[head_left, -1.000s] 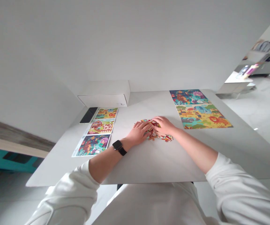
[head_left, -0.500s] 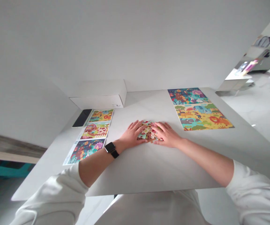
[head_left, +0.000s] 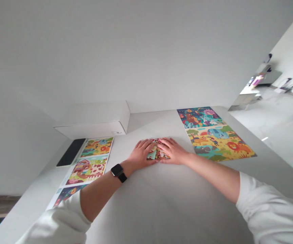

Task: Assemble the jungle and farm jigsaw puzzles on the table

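A small heap of loose, colourful jigsaw puzzle pieces (head_left: 156, 154) lies on the white table in front of me. My left hand (head_left: 141, 154) lies against the heap's left side, fingers stretched out and a little apart, thumb along the near edge. On the other side, my right hand (head_left: 174, 151) rests with spread fingers over the heap's right edge. Both thumbs nearly meet at the front, and the palms hide part of the heap. Neither hand grips a single piece. A black watch (head_left: 119, 172) is on my left wrist.
On the right lie two picture boards, a dark blue one (head_left: 201, 117) behind a yellow animal scene (head_left: 220, 142). At left are a printed sheet with pictures (head_left: 86, 169) and a black phone (head_left: 71, 152). A white box (head_left: 95, 128) stands behind them by the wall.
My hands have closed in on the heap, the right one shifting left, and the heap is more compact. The camera view has tilted, so table items appear lower.
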`<state>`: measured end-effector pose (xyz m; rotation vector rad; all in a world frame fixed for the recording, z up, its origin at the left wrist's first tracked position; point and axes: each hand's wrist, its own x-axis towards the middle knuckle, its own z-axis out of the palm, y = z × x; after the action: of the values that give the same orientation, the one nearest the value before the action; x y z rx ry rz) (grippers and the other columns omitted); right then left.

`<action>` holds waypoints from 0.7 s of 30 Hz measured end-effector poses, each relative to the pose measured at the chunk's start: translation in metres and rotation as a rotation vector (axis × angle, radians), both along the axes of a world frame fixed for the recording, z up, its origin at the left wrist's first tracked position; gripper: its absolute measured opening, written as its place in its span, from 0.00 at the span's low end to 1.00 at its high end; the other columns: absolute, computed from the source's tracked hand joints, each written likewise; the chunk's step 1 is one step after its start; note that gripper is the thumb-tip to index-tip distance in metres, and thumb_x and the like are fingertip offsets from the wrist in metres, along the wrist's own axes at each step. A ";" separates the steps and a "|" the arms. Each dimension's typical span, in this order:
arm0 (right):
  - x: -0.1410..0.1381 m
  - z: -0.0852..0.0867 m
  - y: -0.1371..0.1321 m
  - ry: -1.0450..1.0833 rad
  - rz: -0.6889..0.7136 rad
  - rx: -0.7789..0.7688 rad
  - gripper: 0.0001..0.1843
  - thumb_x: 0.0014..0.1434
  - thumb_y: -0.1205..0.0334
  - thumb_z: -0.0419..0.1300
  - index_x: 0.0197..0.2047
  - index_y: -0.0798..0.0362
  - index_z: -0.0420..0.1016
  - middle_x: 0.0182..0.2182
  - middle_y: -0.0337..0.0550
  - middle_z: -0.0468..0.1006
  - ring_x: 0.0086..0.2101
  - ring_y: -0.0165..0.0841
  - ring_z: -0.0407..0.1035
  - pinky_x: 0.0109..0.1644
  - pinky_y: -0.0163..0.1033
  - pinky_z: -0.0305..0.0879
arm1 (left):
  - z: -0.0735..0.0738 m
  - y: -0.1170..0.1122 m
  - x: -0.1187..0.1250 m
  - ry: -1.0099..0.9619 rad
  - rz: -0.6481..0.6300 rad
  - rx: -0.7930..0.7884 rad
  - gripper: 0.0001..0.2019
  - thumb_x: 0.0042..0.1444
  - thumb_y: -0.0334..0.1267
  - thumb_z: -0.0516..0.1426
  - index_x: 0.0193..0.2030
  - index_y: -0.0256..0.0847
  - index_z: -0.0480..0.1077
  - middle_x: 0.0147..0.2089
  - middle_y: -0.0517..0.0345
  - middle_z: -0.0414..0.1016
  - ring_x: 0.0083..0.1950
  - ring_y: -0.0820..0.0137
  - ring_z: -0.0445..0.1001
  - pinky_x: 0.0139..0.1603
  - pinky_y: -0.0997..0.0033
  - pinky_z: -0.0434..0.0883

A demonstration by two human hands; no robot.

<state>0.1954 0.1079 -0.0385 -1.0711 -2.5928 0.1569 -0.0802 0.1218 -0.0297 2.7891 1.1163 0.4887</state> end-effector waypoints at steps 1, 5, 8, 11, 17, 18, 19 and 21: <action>0.001 0.000 0.013 0.000 0.010 0.006 0.48 0.65 0.34 0.66 0.77 0.55 0.64 0.75 0.66 0.63 0.74 0.60 0.53 0.77 0.68 0.50 | 0.000 0.013 0.001 -0.004 -0.006 0.005 0.44 0.59 0.63 0.67 0.77 0.46 0.65 0.78 0.39 0.65 0.78 0.44 0.63 0.78 0.36 0.60; 0.008 0.002 0.071 0.025 0.037 0.011 0.47 0.66 0.36 0.66 0.77 0.55 0.63 0.73 0.66 0.65 0.72 0.57 0.58 0.76 0.66 0.54 | 0.000 0.068 0.002 0.001 -0.037 0.011 0.42 0.61 0.61 0.66 0.76 0.43 0.66 0.77 0.37 0.67 0.77 0.45 0.65 0.77 0.39 0.62; 0.011 0.003 0.113 0.043 0.027 0.024 0.48 0.65 0.36 0.67 0.78 0.55 0.62 0.73 0.66 0.65 0.70 0.56 0.61 0.75 0.63 0.57 | -0.001 0.110 0.002 -0.006 -0.045 0.007 0.41 0.61 0.60 0.66 0.75 0.42 0.66 0.76 0.37 0.68 0.76 0.46 0.66 0.76 0.40 0.64; 0.012 0.000 0.151 0.039 0.023 0.044 0.49 0.65 0.36 0.67 0.77 0.58 0.63 0.72 0.67 0.66 0.70 0.56 0.62 0.75 0.61 0.58 | -0.002 0.146 0.004 -0.025 -0.053 0.015 0.40 0.61 0.58 0.66 0.75 0.42 0.67 0.76 0.36 0.67 0.75 0.47 0.67 0.76 0.41 0.65; 0.013 -0.010 0.205 0.051 0.037 0.067 0.50 0.63 0.33 0.67 0.77 0.53 0.63 0.72 0.65 0.67 0.69 0.56 0.64 0.73 0.64 0.61 | 0.003 0.191 0.004 0.090 0.016 0.000 0.38 0.64 0.59 0.63 0.77 0.49 0.64 0.78 0.43 0.64 0.77 0.48 0.64 0.80 0.39 0.57; 0.013 -0.011 0.210 0.050 0.032 0.065 0.51 0.62 0.31 0.67 0.77 0.52 0.63 0.72 0.64 0.67 0.69 0.57 0.65 0.73 0.65 0.61 | 0.004 0.194 0.004 0.108 0.029 -0.003 0.37 0.65 0.59 0.62 0.78 0.49 0.64 0.79 0.44 0.64 0.77 0.48 0.63 0.80 0.40 0.56; 0.013 -0.012 0.214 0.047 0.024 0.063 0.51 0.61 0.31 0.68 0.77 0.51 0.63 0.72 0.64 0.68 0.69 0.57 0.65 0.73 0.66 0.61 | 0.006 0.196 0.004 0.123 0.038 -0.007 0.37 0.66 0.59 0.61 0.78 0.50 0.63 0.79 0.44 0.63 0.77 0.48 0.63 0.80 0.41 0.56; 0.012 -0.012 0.220 0.039 -0.003 0.059 0.50 0.62 0.31 0.68 0.77 0.51 0.65 0.71 0.63 0.69 0.69 0.57 0.65 0.73 0.65 0.61 | 0.009 0.194 0.006 0.142 0.086 -0.017 0.38 0.66 0.60 0.60 0.79 0.48 0.62 0.80 0.43 0.62 0.78 0.48 0.62 0.80 0.42 0.56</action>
<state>0.2073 0.3275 -0.0504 -1.0412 -2.5443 0.0983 -0.0745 0.3158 -0.0202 2.8080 1.2659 0.2905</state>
